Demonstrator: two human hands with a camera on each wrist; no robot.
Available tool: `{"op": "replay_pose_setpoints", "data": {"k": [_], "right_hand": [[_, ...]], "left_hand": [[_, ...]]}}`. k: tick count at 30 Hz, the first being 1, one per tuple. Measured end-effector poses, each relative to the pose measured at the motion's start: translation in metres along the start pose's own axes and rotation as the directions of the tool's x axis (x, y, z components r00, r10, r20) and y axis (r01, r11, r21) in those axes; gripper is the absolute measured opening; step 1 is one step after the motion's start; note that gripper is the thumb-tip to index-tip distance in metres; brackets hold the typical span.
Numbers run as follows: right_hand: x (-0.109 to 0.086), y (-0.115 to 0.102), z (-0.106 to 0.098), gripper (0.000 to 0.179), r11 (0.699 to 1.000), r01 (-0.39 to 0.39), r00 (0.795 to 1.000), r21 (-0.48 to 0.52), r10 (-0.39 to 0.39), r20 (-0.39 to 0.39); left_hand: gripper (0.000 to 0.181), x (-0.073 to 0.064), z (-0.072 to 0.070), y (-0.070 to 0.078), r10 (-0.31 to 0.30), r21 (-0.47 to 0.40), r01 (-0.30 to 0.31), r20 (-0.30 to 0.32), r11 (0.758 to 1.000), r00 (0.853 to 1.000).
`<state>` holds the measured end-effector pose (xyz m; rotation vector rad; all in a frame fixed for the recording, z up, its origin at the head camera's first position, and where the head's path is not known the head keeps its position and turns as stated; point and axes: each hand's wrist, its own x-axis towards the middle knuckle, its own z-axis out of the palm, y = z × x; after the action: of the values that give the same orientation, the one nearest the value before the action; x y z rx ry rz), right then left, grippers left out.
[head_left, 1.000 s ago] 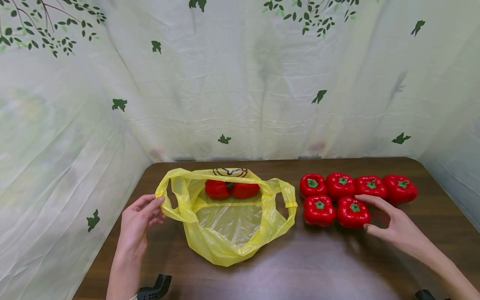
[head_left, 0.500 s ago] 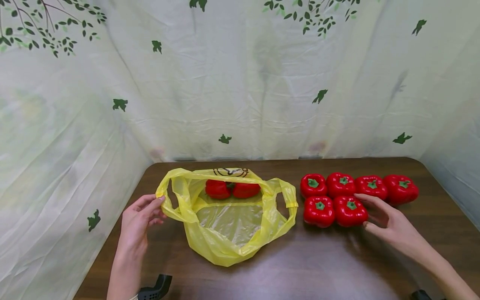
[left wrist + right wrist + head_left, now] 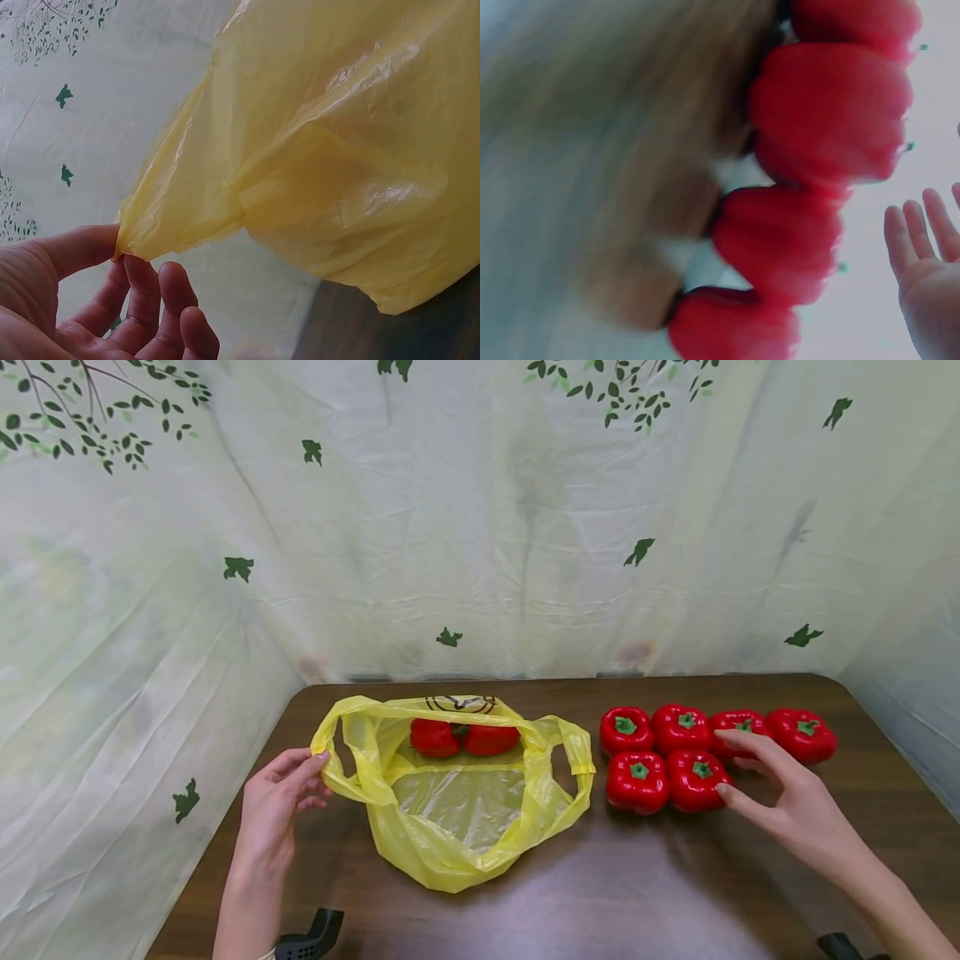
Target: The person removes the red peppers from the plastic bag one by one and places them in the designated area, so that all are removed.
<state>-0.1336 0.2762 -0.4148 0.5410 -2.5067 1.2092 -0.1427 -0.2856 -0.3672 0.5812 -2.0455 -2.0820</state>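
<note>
My left hand (image 3: 273,806) pinches the left handle of a yellow plastic bag (image 3: 431,856) between thumb and fingertips. In the left wrist view the bag's gathered edge (image 3: 135,240) is caught at the thumb tip. The bag's mouth gapes, and two red bell peppers (image 3: 491,741) lie at its back. To the right, my right hand (image 3: 798,806) hovers with fingers spread, its thumb beside the front-row right bell pepper (image 3: 696,789). Whether the thumb touches it I cannot tell. In the right wrist view that hand (image 3: 934,277) holds nothing.
A front-row left bell pepper (image 3: 637,783) stands beside the other. Behind them, a row of several bell peppers (image 3: 680,729) sits close together, ending with one at the far right (image 3: 801,735). A patterned curtain (image 3: 480,568) hangs behind the brown table (image 3: 600,902).
My right hand has lifted slightly off the front right bell pepper, which has shifted left against its neighbour. The left hand and bag have stayed put.
</note>
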Motion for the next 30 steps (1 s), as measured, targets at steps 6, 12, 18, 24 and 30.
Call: {"op": "replay_pose_setpoints", "data": {"k": [6, 12, 18, 24, 30], "right_hand": [[0.011, -0.029, 0.007, 0.077, 0.996, 0.084, 0.996, -0.030, -0.084, -0.016], [0.022, -0.049, 0.017, 0.077, 0.992, 0.122, 0.992, -0.034, -0.121, 0.029], [0.036, -0.061, 0.027, 0.073, 0.989, 0.144, 0.986, -0.024, -0.141, 0.086], [0.054, -0.077, 0.041, 0.066, 0.974, 0.226, 0.964, 0.028, -0.228, 0.136], [0.070, -0.093, 0.059, 0.060, 0.967, 0.237, 0.946, 0.098, -0.252, 0.203]], "left_hand": [[0.018, 0.000, -0.001, 0.000, -0.004, 0.005, 0.004, -0.006, 1.000, 1.000], [0.018, 0.000, -0.002, 0.001, -0.001, 0.001, 0.001, -0.002, 1.000, 1.000], [0.017, -0.001, -0.002, 0.001, 0.017, -0.023, -0.016, 0.011, 1.000, 1.000], [0.018, 0.000, -0.003, 0.000, 0.019, -0.021, -0.019, 0.010, 1.000, 1.000], [0.018, 0.000, -0.004, -0.001, 0.022, -0.021, -0.022, 0.011, 1.000, 1.000]]}}
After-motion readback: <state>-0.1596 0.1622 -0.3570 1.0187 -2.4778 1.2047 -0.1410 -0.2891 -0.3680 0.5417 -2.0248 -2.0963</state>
